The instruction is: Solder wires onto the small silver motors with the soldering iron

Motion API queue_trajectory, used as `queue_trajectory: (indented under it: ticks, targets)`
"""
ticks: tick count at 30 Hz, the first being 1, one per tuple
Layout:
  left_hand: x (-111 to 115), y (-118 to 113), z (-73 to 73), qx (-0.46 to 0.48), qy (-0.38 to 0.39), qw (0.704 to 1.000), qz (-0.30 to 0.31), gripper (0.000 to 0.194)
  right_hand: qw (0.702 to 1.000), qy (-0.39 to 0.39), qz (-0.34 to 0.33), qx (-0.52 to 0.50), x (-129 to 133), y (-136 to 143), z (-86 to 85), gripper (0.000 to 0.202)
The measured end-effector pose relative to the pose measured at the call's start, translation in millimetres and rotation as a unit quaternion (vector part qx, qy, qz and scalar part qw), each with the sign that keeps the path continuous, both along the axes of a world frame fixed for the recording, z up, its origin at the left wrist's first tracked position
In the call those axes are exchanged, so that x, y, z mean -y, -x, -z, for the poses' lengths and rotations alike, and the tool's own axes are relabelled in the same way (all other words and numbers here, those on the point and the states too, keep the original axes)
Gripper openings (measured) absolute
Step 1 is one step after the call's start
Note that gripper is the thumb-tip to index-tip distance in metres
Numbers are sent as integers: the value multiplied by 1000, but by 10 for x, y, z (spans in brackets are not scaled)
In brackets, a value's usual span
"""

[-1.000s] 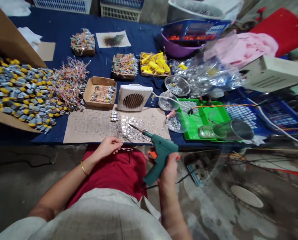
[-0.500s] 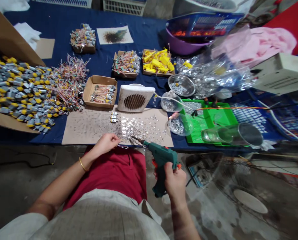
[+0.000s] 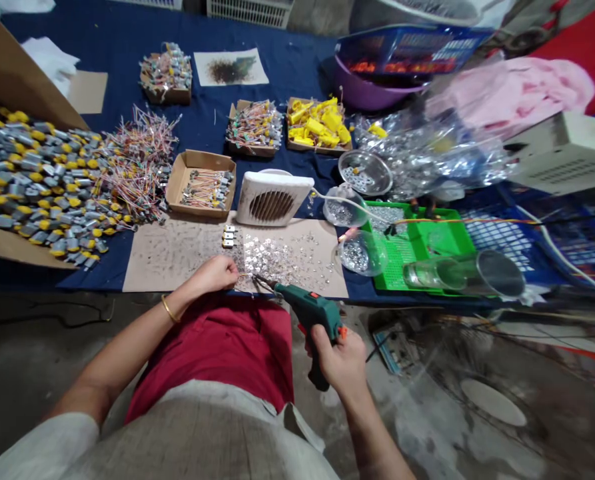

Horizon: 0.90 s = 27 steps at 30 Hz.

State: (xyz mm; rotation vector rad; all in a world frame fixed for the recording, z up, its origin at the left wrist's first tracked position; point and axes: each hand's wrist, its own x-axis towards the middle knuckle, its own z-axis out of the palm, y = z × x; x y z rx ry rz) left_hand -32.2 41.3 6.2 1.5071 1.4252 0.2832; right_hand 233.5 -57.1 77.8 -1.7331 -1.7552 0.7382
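My right hand [image 3: 341,360] is wrapped around the handle of a green soldering gun [image 3: 310,305] with an orange trigger. Its dark tip points left, low over the front part of a cardboard sheet [image 3: 172,257]. My left hand [image 3: 216,274] is closed in a pinch at the sheet's front edge, with a thin wire [image 3: 246,274] sticking out of its fingers toward the tip. Whether tip and wire touch is too small to tell. Just behind the left hand, small motors [image 3: 228,237] stand in a short row. Small shiny metal pieces [image 3: 272,253] lie scattered beside them.
A white vent fan [image 3: 273,198] stands behind the sheet. To the left are a cardboard box [image 3: 200,160] of wired motors and a large motor pile [image 3: 42,187]. On the right sit plastic bowls [image 3: 360,253], a green tray [image 3: 392,267] and a clear cup [image 3: 500,273].
The soldering gun has shifted slightly left, its tip closer to my left hand. My left hand has moved up a little, and the wire now lies over the cardboard's front edge.
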Motion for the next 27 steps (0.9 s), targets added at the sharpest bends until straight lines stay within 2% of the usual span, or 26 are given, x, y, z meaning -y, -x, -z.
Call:
queue_trajectory:
  ticks: [10, 16, 21, 27]
  targets:
    - [-25, 27, -15, 11, 17, 1000, 3, 16, 1000, -13, -10, 11, -35, 2, 1, 51]
    - [-25, -78, -68, 36, 35, 999, 20, 15, 1000, 0, 5, 22, 38, -105, -14, 53]
    - [-71, -148, 25, 25, 21, 999, 32, 15, 999, -3, 18, 33, 47, -154, -17, 53]
    - [-90, -35, 65, 39, 37, 998, 14, 15, 999, -14, 0, 45, -68, -108, -64, 53]
